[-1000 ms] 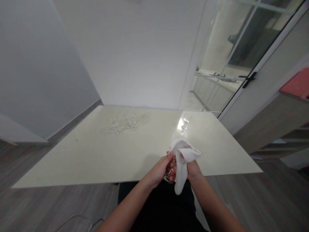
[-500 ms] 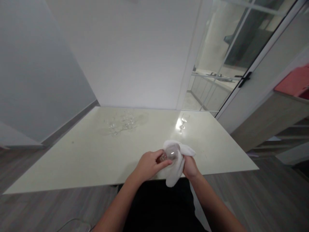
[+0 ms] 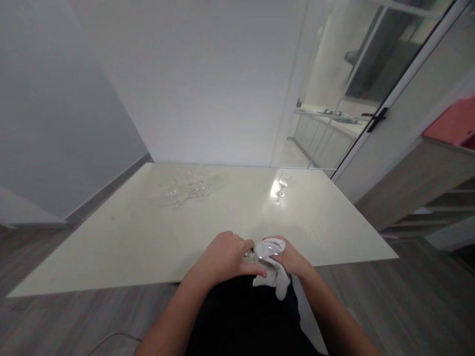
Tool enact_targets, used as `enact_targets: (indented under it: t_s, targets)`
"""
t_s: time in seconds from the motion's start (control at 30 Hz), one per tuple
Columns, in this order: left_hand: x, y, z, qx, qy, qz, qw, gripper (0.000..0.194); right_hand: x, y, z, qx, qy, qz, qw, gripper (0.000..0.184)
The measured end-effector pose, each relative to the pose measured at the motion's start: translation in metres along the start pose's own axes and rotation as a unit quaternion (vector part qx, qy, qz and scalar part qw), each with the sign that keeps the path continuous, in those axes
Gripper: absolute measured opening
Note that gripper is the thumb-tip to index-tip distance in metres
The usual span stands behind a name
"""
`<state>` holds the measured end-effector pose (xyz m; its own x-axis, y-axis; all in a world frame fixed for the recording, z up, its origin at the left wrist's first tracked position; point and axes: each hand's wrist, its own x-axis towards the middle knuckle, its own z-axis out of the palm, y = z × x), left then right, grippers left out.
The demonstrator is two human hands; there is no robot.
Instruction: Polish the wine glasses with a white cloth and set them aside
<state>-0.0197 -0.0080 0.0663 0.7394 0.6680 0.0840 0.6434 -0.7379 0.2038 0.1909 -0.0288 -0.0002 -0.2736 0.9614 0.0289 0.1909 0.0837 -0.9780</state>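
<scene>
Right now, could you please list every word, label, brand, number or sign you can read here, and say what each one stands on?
None can be read.
The glass between the left hand and the right hand shows no print.
The white cloth is plain.
The table, the group of glasses and the single stemmed glass at the far side bear no lettering.

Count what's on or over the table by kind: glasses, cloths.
Glass in hand: 1, held by the left hand and right hand
Lone stemmed glass: 1
Clustered glasses: too blurred to count
White cloth: 1
Total countable: 3
</scene>
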Motion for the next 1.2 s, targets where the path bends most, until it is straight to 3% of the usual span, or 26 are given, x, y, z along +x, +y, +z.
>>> enact_targets:
  t_s: [0.2, 0.37, 0.5, 0.7, 0.9, 1.03, 1.2]
  targets:
    - [0.002, -0.008, 0.0, 0.004, 0.033, 0.012, 0.999, 0.059, 0.004, -0.009, 0.005, 0.007, -0.023, 0.006, 1.0, 0.022]
    - [0.006, -0.011, 0.008, 0.035, 0.008, 0.012, 0.999, 0.052, 0.006, -0.012, 0.007, -0.022, -0.008, 0.0, 1.0, 0.025]
    - [0.008, -0.008, 0.015, 0.045, 0.027, 0.016, 0.998, 0.053, 0.007, -0.015, 0.001, 0.005, -0.014, -0.009, 1.0, 0.026]
    - [0.004, 0.003, 0.011, 0.074, 0.078, 0.016, 0.994, 0.059, 0.007, -0.02, -0.003, 0.078, 0.047, -0.014, 0.996, 0.019]
    - [-0.001, -0.003, 0.013, 0.033, 0.059, 0.004, 0.998, 0.06, 0.008, -0.016, -0.001, 0.095, -0.034, 0.013, 0.995, 0.019]
    - [0.004, -0.01, 0.023, 0.0, 0.052, 0.001, 0.999, 0.061, 0.007, -0.014, -0.005, 0.036, -0.054, -0.017, 0.998, 0.015]
    - [0.007, -0.013, 0.028, -0.052, 0.05, 0.019, 0.997, 0.058, 0.003, -0.017, -0.009, -0.008, -0.074, 0.012, 0.997, 0.014]
